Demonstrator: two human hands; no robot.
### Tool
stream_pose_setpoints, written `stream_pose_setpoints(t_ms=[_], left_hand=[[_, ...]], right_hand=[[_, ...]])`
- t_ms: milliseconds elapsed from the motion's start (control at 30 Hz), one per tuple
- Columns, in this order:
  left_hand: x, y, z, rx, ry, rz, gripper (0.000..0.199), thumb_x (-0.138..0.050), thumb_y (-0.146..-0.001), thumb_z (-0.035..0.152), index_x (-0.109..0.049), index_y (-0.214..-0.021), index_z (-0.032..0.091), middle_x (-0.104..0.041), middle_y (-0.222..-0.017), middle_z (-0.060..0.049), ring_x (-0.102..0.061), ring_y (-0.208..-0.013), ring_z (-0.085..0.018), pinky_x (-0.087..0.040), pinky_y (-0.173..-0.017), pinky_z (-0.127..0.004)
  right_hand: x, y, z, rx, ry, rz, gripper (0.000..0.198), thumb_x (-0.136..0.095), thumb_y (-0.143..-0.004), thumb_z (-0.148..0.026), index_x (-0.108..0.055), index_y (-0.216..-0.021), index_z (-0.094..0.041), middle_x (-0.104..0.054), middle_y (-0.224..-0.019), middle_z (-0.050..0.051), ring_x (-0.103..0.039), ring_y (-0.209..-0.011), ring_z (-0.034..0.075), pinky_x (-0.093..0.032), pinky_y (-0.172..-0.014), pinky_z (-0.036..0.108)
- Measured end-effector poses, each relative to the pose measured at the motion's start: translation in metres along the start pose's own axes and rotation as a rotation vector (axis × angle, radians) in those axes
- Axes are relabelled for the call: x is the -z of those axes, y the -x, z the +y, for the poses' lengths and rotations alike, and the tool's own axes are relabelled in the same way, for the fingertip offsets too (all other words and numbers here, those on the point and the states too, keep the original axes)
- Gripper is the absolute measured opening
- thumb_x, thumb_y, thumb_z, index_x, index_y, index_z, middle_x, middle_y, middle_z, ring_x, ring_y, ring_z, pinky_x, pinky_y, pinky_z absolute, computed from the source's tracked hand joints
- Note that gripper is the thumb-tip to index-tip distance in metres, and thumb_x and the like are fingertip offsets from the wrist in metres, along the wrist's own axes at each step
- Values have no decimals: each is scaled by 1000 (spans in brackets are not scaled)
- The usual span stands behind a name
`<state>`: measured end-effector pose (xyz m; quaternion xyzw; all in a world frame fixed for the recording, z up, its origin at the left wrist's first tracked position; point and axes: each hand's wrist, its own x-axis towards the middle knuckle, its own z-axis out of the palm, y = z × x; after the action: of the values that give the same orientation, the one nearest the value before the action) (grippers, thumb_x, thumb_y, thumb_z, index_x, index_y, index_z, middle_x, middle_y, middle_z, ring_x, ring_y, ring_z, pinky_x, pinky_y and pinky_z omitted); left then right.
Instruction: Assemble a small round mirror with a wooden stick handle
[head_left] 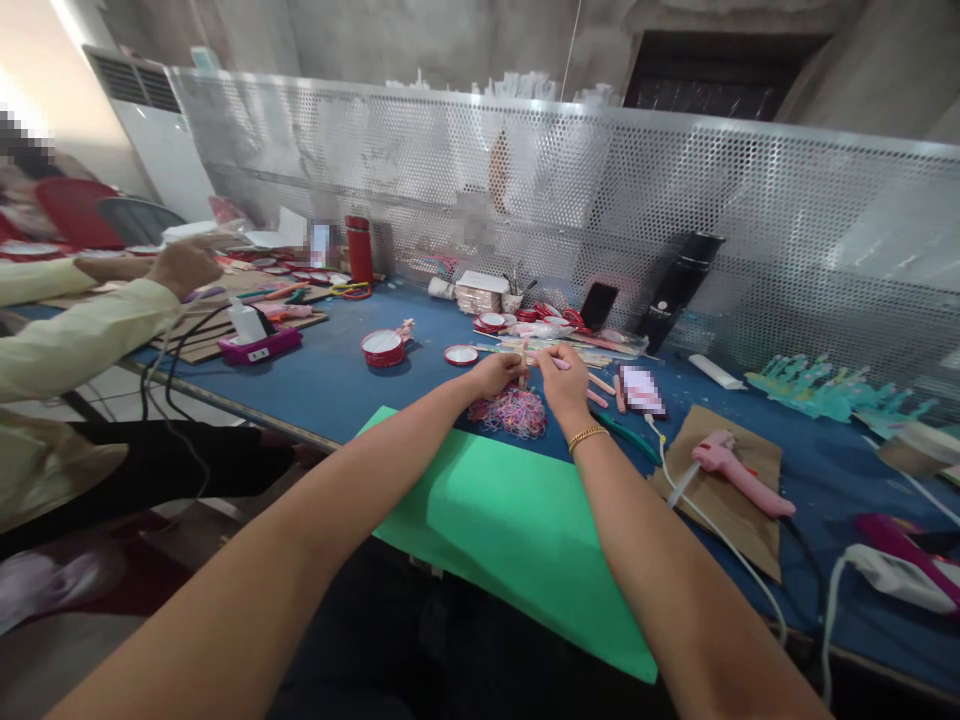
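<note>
Left fingers (513,364) pinch upright stick (523,350); right fingers (551,355) closed round pink rod (561,364). Stick probably light, stiff (snappable, I'd guess); best gripped low, above strands (517,413) beneath fingers.

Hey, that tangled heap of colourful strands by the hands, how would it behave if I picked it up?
The heap of strands would probably be floppy, since the thin strands curl loosely. It looks likely to be light for its size, being fine strands loosely piled. Crossing loops may snag and lift as a clump.
</note>
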<state>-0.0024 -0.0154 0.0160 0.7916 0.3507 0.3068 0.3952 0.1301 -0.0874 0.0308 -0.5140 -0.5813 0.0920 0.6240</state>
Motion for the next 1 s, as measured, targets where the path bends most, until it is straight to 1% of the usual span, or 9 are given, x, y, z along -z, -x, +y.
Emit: stream_pose_setpoints(t_ms=[167,300,433,600,833,1000], left_hand=[[0,3,7,-5,1,16,34,-58,-76,46,-53,-65,14,-51,-56,3,-46,-57,-10,-38,-61,-24],[-1,4,9,-5,16,18,33,-59,-75,44,-52,-63,14,-51,-56,3,-46,-56,-10,-40,-62,-25],[-1,3,6,7,46,19,31,-59,-74,44,-53,-65,14,-53,-57,3,-46,-56,-10,-41,-61,-24],[0,0,0,12,7,21,31,-58,-74,45,-56,-68,14,-57,-62,2,-49,-60,-10,-40,-60,-23],[0,-1,-2,-1,-4,26,36,-58,-73,49,-57,-69,13,-55,-61,2,-45,-59,-10,-39,-60,-23],[0,-1,-2,-9,-21,33,36,-58,-74,48,-57,-68,13,-54,-62,2,-44,-59,-10,-39,-62,-25]], right_hand=[[0,0,0,13,16,1,20,-47,-76,-35,-52,-62,-21,-59,-65,-2,-48,-63,15,-37,-67,27],[0,0,-1,2,33,6,20,-47,-76,-35,-52,-61,-21,-59,-64,-2,-48,-63,15,-37,-66,27],[2,0,0,-12,43,17,19,-46,-76,-32,-53,-62,-21,-59,-63,-2,-49,-63,15,-37,-66,27],[5,-2,1,-40,40,61,18,-45,-75,-31,-53,-62,-21,-60,-64,-2,-49,-64,16,-37,-69,27],[1,0,-2,-14,2,9,19,-46,-76,-31,-49,-60,-21,-58,-63,-2,-49,-63,15,-37,-66,26],[2,0,-2,-6,12,2,19,-46,-76,-31,-51,-61,-21,-59,-64,-2,-48,-63,15,-37,-67,27]])
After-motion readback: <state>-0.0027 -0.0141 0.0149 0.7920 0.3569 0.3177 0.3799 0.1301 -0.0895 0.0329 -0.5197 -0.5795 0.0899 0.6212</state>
